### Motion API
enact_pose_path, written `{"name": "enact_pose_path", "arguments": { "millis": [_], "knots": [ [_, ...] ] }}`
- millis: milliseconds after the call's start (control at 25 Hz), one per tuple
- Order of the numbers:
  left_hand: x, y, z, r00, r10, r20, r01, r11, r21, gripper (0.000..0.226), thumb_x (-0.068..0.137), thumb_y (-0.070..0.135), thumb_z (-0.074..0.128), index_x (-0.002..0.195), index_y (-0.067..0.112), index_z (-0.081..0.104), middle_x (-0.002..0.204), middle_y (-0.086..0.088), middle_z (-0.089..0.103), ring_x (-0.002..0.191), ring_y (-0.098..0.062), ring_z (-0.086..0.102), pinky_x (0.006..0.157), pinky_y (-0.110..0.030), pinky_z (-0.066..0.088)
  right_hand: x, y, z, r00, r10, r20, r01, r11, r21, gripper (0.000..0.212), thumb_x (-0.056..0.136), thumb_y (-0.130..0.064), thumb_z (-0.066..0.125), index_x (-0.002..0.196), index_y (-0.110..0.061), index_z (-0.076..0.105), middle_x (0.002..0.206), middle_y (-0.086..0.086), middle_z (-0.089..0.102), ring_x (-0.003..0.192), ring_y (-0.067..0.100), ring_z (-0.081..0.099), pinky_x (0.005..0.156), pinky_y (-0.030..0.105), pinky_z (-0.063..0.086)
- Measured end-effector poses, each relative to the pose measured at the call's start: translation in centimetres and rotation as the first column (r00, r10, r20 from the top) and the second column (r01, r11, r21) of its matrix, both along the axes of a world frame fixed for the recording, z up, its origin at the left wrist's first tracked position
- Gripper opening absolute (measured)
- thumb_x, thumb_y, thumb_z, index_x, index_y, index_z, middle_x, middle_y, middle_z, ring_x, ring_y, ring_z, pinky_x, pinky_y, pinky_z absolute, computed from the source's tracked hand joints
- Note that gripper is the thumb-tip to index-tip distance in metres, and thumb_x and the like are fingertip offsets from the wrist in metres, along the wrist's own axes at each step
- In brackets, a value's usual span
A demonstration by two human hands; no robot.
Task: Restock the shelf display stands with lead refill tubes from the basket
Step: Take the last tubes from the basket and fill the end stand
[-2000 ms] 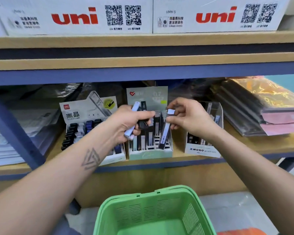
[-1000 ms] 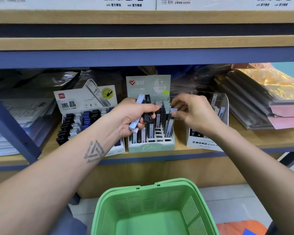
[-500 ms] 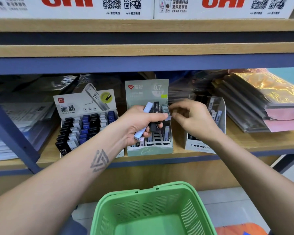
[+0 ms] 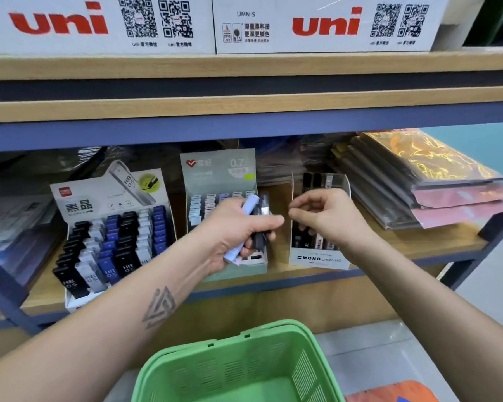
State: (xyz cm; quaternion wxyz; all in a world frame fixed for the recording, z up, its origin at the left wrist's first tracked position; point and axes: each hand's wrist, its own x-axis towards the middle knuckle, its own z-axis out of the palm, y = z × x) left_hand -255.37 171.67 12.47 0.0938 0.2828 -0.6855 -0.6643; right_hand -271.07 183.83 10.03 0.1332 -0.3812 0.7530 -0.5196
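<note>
Shelf restocking: right hand (image 4: 330, 217), its tube now slotted into the green 0.7 stand (image 4: 215, 181), comes back empty, fingers loosely curled. Left hand (image 4: 238, 232) grips the remaining lead refill tubes (image 4: 246, 224).

We see three display stands (image 4: 224, 227) side by side on the shelf (image 4: 418, 245), with the basket (image 4: 238, 369) below in front.

You're facing a shelving unit (image 4: 244, 129): blue metal frame, wood-look boards. Upper board carries two white uni cartons (image 4: 317, 24). Lower board's right end has a stack of plastic-wrapped folders (image 4: 418, 181); left end, bagged paper stock (image 4: 15, 216). Pale glossy floor tiles (image 4: 389, 355) below. Even light.
</note>
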Motion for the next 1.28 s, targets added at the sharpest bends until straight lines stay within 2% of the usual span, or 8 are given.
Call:
{"name": "enact_pose_path", "arguments": {
  "millis": [80, 200, 280, 520, 800, 960, 1120, 1280],
  "knots": [
    [0.8, -1.9, 0.8, 0.991, 0.129, -0.039, -0.129, 0.992, -0.007, 0.022, 0.083, 0.022, 0.080, 0.085, 0.008, 0.064, 0.066, -0.007, 0.067, 0.038, -0.012, 0.036, 0.037, -0.018, 0.028, 0.1, -1.2, -0.3, 0.940, -0.023, -0.340, 0.050, 0.996, 0.072, 0.009, 0.088, -0.017, 0.076, 0.093, -0.025, 0.075, 0.083, -0.011, 0.071, 0.077, 0.006, 0.062, 0.073, 0.024, 0.050],
    [2.2, -4.8, 1.6, 0.964, 0.253, -0.081, -0.263, 0.952, -0.156, 0.025, 0.083, 0.018, 0.080, 0.096, 0.001, 0.066, 0.070, -0.012, 0.068, 0.039, -0.013, 0.036, 0.038, -0.019, 0.028, 1.4, -3.3, -0.2, 0.810, 0.056, -0.584, -0.007, 0.996, 0.086, 0.016, 0.090, -0.022, 0.074, 0.106, -0.022, 0.076, 0.102, -0.008, 0.072, 0.096, 0.014, 0.064, 0.085, 0.034, 0.053],
    [3.0, -6.3, 1.8, 0.956, 0.285, -0.071, -0.294, 0.925, -0.243, 0.029, 0.083, 0.013, 0.079, 0.104, -0.003, 0.066, 0.068, -0.012, 0.068, 0.038, -0.012, 0.035, 0.034, -0.018, 0.029, 2.1, -4.2, -0.2, 0.745, 0.084, -0.662, 0.007, 0.991, 0.133, 0.021, 0.091, -0.025, 0.073, 0.112, -0.019, 0.075, 0.111, -0.004, 0.071, 0.104, 0.019, 0.064, 0.084, 0.035, 0.051],
    [3.6, -8.5, 1.8, 0.967, 0.254, -0.005, -0.248, 0.939, -0.237, 0.028, 0.083, 0.007, 0.075, 0.108, -0.002, 0.067, 0.066, -0.011, 0.068, 0.041, -0.012, 0.036, 0.034, -0.018, 0.029, 2.8, -5.3, -0.6, 0.648, 0.112, -0.754, 0.023, 0.986, 0.166, 0.025, 0.086, -0.023, 0.078, 0.109, -0.014, 0.074, 0.109, 0.001, 0.064, 0.102, 0.023, 0.059, 0.079, 0.040, 0.054],
    [2.9, -8.1, 1.4, 0.981, 0.193, -0.010, -0.188, 0.945, -0.269, 0.019, 0.083, 0.008, 0.074, 0.100, 0.002, 0.071, 0.066, -0.010, 0.067, 0.041, -0.012, 0.036, 0.037, -0.019, 0.030, 2.6, -6.3, 0.3, 0.652, 0.199, -0.732, -0.011, 0.967, 0.254, 0.012, 0.087, -0.015, 0.074, 0.096, -0.014, 0.067, 0.100, -0.002, 0.063, 0.096, 0.023, 0.057, 0.077, 0.040, 0.050],
    [2.6, -7.9, 1.1, 0.986, 0.163, 0.019, -0.152, 0.949, -0.277, 0.019, 0.084, 0.011, 0.075, 0.100, 0.003, 0.071, 0.067, -0.010, 0.068, 0.043, -0.014, 0.036, 0.043, -0.021, 0.030, 2.5, -6.5, 1.2, 0.749, 0.153, -0.645, 0.004, 0.972, 0.235, 0.012, 0.092, -0.019, 0.070, 0.101, -0.023, 0.063, 0.094, -0.003, 0.066, 0.092, 0.023, 0.062, 0.077, 0.041, 0.053],
    [2.6, -8.1, 1.1, 0.983, 0.183, 0.004, -0.176, 0.951, -0.255, 0.024, 0.083, 0.010, 0.075, 0.103, -0.002, 0.070, 0.068, -0.011, 0.067, 0.042, -0.013, 0.036, 0.039, -0.020, 0.030, 3.0, -6.5, 2.6, 0.901, 0.151, -0.407, -0.122, 0.988, 0.095, 0.016, 0.087, -0.014, 0.077, 0.092, -0.026, 0.067, 0.089, -0.004, 0.068, 0.086, 0.015, 0.065, 0.080, 0.035, 0.057],
    [3.0, -8.6, 0.9, 0.981, 0.196, 0.004, -0.188, 0.948, -0.257, 0.027, 0.082, 0.011, 0.076, 0.105, -0.002, 0.069, 0.066, -0.010, 0.067, 0.042, -0.014, 0.035, 0.043, -0.021, 0.029, 4.9, -7.0, 1.6, 0.921, 0.224, -0.318, -0.209, 0.975, 0.078, 0.021, 0.083, -0.012, 0.081, 0.087, -0.027, 0.066, 0.087, -0.002, 0.069, 0.085, 0.017, 0.066, 0.083, 0.038, 0.057]
  ]
}}
